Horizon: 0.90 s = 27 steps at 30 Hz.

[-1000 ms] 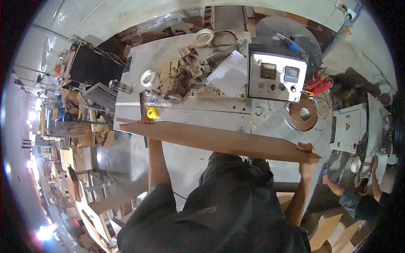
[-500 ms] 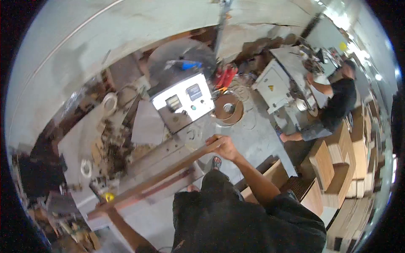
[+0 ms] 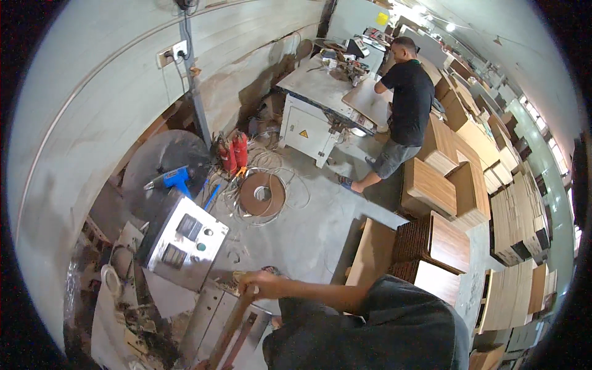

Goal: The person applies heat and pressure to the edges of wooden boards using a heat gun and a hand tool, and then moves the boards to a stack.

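One board (image 3: 232, 327), its end gripped by the right hand (image 3: 266, 285); left hand (image 3: 202, 365) barely shows, grip I can't tell. Control box (image 3: 213, 233) near the right.

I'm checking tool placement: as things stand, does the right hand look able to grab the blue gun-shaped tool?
Probably not: the right hand grips the brown board, and the white-fronted control box appears partly between that hand and the blue gun-shaped tool.
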### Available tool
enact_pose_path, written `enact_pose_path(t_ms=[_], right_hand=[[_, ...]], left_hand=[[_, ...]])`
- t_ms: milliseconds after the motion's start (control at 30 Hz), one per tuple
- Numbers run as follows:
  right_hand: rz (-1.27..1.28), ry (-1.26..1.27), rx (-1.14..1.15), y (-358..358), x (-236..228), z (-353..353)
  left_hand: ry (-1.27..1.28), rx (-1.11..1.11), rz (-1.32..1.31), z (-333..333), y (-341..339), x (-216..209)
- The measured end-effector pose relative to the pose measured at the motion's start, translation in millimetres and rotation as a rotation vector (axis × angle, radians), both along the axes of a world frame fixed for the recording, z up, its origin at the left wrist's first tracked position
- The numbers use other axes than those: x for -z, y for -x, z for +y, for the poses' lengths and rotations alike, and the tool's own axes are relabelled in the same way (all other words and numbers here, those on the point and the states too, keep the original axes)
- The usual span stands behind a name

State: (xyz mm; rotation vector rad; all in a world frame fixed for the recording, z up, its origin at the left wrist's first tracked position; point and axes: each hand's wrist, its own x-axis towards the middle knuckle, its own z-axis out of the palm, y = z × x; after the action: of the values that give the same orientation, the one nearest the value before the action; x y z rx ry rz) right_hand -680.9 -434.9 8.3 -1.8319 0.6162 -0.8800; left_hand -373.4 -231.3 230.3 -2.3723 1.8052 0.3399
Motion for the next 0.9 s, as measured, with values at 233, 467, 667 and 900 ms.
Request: enact_pose_path(t_ms=[233,467,667,900], right_hand=[[0.333,-0.200,0.118,84.3,15.8,-98.2],[0.415,-0.004,0.743,99.6,73.0,-323.4],[0.651,-0.267,0.538,-35.7,78.1,-449.3],[0.731,-0.377,0.667,-180.0,148.5,-485.0]], left_hand=[[0.163,-0.144,0.116,6.7,-22.1,41.8],[0.329,-0.265,0.490,37.5,-68.0,93.5],[0.390,-0.878,0.730,90.2,-83.3,125.9],[0.335,-0.298,0.259,74.4,-64.4,111.8]])
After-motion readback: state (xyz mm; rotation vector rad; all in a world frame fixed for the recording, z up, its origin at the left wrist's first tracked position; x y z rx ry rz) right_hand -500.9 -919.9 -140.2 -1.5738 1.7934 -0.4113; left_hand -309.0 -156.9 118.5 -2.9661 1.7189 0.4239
